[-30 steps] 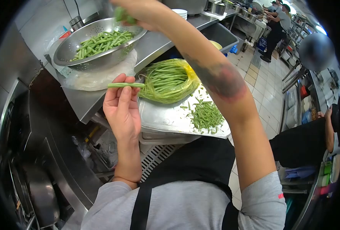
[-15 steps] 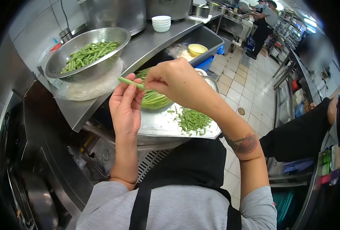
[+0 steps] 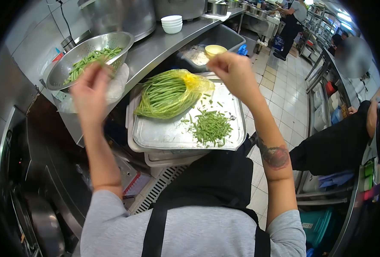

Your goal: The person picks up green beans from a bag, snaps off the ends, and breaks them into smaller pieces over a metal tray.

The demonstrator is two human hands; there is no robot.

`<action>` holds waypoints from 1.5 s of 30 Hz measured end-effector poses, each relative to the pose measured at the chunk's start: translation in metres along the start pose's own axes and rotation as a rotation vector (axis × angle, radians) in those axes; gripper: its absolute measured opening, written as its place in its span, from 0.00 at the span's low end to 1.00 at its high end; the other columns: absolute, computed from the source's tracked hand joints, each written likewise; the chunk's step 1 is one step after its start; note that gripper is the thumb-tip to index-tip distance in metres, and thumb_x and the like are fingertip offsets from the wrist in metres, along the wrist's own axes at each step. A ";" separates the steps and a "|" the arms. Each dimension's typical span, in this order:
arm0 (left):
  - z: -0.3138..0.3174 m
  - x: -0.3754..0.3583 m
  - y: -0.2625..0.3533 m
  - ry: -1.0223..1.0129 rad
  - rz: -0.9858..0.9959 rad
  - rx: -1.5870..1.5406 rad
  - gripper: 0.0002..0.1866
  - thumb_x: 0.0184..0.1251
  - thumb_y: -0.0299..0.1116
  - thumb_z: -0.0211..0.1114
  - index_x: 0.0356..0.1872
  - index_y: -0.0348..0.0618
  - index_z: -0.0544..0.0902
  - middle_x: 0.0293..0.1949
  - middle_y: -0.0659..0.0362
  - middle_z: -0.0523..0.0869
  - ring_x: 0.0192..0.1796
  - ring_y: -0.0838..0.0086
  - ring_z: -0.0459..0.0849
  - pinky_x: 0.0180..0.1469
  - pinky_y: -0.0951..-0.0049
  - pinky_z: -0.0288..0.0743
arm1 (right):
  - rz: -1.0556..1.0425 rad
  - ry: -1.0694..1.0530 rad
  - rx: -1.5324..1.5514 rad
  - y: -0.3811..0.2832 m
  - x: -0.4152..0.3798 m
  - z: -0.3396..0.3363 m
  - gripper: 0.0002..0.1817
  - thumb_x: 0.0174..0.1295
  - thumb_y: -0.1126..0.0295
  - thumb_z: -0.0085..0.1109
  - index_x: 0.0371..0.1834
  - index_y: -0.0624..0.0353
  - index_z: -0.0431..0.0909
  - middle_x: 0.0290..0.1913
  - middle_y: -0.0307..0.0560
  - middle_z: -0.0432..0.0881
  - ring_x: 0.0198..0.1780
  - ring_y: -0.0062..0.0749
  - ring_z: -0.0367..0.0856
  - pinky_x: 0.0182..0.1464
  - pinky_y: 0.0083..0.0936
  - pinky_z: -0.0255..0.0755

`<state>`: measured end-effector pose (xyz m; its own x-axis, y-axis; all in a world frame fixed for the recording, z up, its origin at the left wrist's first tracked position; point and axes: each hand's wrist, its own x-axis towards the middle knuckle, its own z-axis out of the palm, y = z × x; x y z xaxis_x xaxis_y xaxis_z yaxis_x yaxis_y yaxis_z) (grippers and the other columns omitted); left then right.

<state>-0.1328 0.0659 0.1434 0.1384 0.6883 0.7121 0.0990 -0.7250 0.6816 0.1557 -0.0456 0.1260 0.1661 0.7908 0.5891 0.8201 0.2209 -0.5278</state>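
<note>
My left hand (image 3: 89, 88), smeared by motion, is raised at the near rim of a perforated metal colander (image 3: 128, 43). Cut green bean pieces (image 3: 106, 52) lie inside it. Over the far right of a metal tray (image 3: 155, 135), my right hand (image 3: 233, 70) is closed, thumb and fingers pinched; I cannot tell what is in them. A yellowish plastic bag (image 3: 198, 83) of long green beans (image 3: 166, 90) rests on the tray. To its right is a heap of short bean ends (image 3: 211, 127).
The colander stands on a steel counter (image 3: 149, 55) at left, with stacked white bowls (image 3: 172, 25) further back. A grey tub (image 3: 235, 40) holding a yellow bowl (image 3: 215, 50) is beyond the tray. A person (image 3: 291, 21) stands far back; another person's dark-clothed leg (image 3: 327, 147) is at right.
My left hand has moved left to the colander, away from my right hand, which shifted right and slightly up. The bean piece held between them no longer shows clearly. The bag is now uncovered.
</note>
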 end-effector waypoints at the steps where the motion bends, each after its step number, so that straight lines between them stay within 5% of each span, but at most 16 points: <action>1: -0.019 0.029 -0.001 0.103 0.104 0.349 0.14 0.60 0.25 0.60 0.48 0.36 0.80 0.36 0.55 0.85 0.38 0.72 0.83 0.43 0.74 0.74 | -0.003 -0.003 0.000 0.016 -0.008 0.009 0.10 0.50 0.76 0.63 0.37 0.61 0.80 0.36 0.51 0.82 0.36 0.38 0.82 0.40 0.27 0.76; 4: -0.053 0.085 -0.026 0.141 0.104 0.778 0.16 0.57 0.27 0.62 0.49 0.39 0.80 0.38 0.53 0.84 0.39 0.66 0.83 0.44 0.69 0.74 | -0.002 -0.363 -0.293 0.034 -0.037 0.024 0.26 0.46 0.77 0.66 0.53 0.57 0.74 0.53 0.56 0.74 0.54 0.46 0.74 0.56 0.33 0.70; 6: -0.046 0.102 -0.047 0.287 0.461 1.209 0.15 0.56 0.28 0.63 0.46 0.41 0.81 0.41 0.51 0.82 0.42 0.60 0.81 0.45 0.65 0.73 | 0.083 -0.461 -0.152 0.013 -0.045 0.023 0.29 0.45 0.76 0.67 0.55 0.57 0.73 0.54 0.58 0.73 0.55 0.49 0.73 0.58 0.36 0.68; 8: -0.009 0.081 -0.018 0.198 0.479 0.937 0.14 0.56 0.28 0.64 0.45 0.41 0.81 0.42 0.52 0.82 0.44 0.59 0.80 0.45 0.65 0.72 | -0.123 -0.441 0.018 -0.027 -0.042 0.006 0.25 0.49 0.75 0.63 0.54 0.58 0.74 0.51 0.57 0.76 0.51 0.47 0.77 0.54 0.33 0.70; 11: 0.044 0.035 -0.004 -0.187 0.352 0.398 0.12 0.53 0.27 0.65 0.41 0.38 0.80 0.42 0.52 0.81 0.44 0.56 0.79 0.47 0.64 0.71 | 0.029 -0.507 1.173 -0.104 -0.050 -0.022 0.19 0.58 0.77 0.54 0.54 0.60 0.69 0.37 0.45 0.75 0.37 0.25 0.81 0.42 0.19 0.75; 13: 0.082 0.016 -0.034 -0.387 0.381 0.399 0.12 0.52 0.24 0.65 0.40 0.40 0.81 0.38 0.54 0.80 0.41 0.62 0.79 0.44 0.67 0.72 | 0.085 -0.485 1.520 -0.136 -0.062 -0.040 0.17 0.62 0.73 0.51 0.54 0.62 0.65 0.35 0.44 0.72 0.35 0.24 0.81 0.39 0.17 0.74; 18: 0.152 -0.011 -0.164 -0.669 0.242 0.613 0.10 0.50 0.23 0.64 0.35 0.36 0.79 0.39 0.49 0.79 0.44 0.53 0.78 0.47 0.60 0.72 | 0.189 -0.321 2.030 -0.159 -0.095 -0.068 0.15 0.66 0.67 0.45 0.52 0.64 0.63 0.37 0.44 0.72 0.32 0.20 0.74 0.35 0.17 0.70; 23: 0.170 -0.029 -0.238 -0.654 0.236 0.711 0.16 0.47 0.23 0.65 0.40 0.39 0.76 0.42 0.50 0.77 0.48 0.54 0.76 0.49 0.59 0.71 | 0.045 -0.270 2.036 -0.164 -0.102 -0.067 0.21 0.64 0.62 0.47 0.52 0.68 0.62 0.37 0.47 0.72 0.31 0.21 0.75 0.33 0.16 0.72; 24: 0.171 -0.032 -0.228 -0.646 0.250 0.757 0.12 0.52 0.22 0.57 0.41 0.39 0.75 0.42 0.51 0.77 0.47 0.55 0.77 0.46 0.57 0.71 | -0.001 -0.257 2.040 -0.164 -0.103 -0.066 0.22 0.64 0.61 0.48 0.52 0.69 0.61 0.37 0.48 0.72 0.31 0.22 0.75 0.33 0.16 0.72; 30: 0.179 -0.036 -0.256 -0.547 0.278 0.867 0.08 0.59 0.24 0.49 0.36 0.39 0.76 0.38 0.50 0.78 0.45 0.55 0.78 0.44 0.55 0.71 | -0.298 -0.114 2.026 -0.165 -0.106 -0.064 0.32 0.61 0.54 0.51 0.53 0.75 0.58 0.37 0.53 0.73 0.29 0.23 0.77 0.30 0.15 0.74; 36: 0.152 -0.023 -0.251 -0.575 0.127 0.823 0.07 0.51 0.21 0.53 0.26 0.33 0.80 0.34 0.41 0.79 0.39 0.48 0.79 0.42 0.55 0.72 | -0.532 0.020 1.980 -0.158 -0.111 -0.058 0.41 0.58 0.46 0.55 0.54 0.80 0.56 0.37 0.58 0.74 0.28 0.25 0.78 0.27 0.14 0.76; 39: 0.117 -0.033 -0.163 -0.485 0.078 0.642 0.08 0.51 0.20 0.60 0.33 0.32 0.80 0.33 0.46 0.80 0.38 0.50 0.79 0.43 0.60 0.72 | -0.594 0.052 1.963 -0.146 -0.116 -0.056 0.45 0.57 0.44 0.56 0.54 0.82 0.55 0.37 0.60 0.75 0.27 0.26 0.79 0.25 0.13 0.76; 41: 0.100 -0.042 -0.140 -0.423 -0.085 0.340 0.09 0.50 0.18 0.61 0.35 0.32 0.79 0.32 0.48 0.79 0.36 0.54 0.78 0.41 0.63 0.72 | -0.410 -0.174 1.537 -0.111 -0.118 -0.057 0.13 0.66 0.70 0.44 0.52 0.62 0.66 0.39 0.46 0.71 0.34 0.25 0.74 0.39 0.22 0.69; 43: 0.086 -0.060 -0.102 -0.449 0.036 0.356 0.09 0.51 0.17 0.61 0.36 0.33 0.79 0.32 0.49 0.79 0.36 0.56 0.77 0.41 0.65 0.71 | -0.351 0.005 0.664 -0.094 -0.106 -0.043 0.12 0.63 0.72 0.46 0.48 0.58 0.71 0.43 0.47 0.71 0.40 0.31 0.74 0.42 0.26 0.68; 45: 0.079 -0.083 -0.065 -0.470 0.161 0.363 0.10 0.51 0.17 0.60 0.36 0.33 0.79 0.32 0.50 0.78 0.37 0.58 0.77 0.41 0.66 0.71 | -0.283 0.110 0.159 -0.075 -0.098 -0.003 0.15 0.57 0.73 0.53 0.48 0.58 0.74 0.48 0.52 0.71 0.47 0.38 0.71 0.48 0.27 0.66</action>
<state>-0.0728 0.0546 0.0268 0.5912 0.5452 0.5943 0.3586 -0.8378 0.4118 0.0797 -0.1408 0.1094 0.0091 0.6209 0.7838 0.7477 0.5162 -0.4176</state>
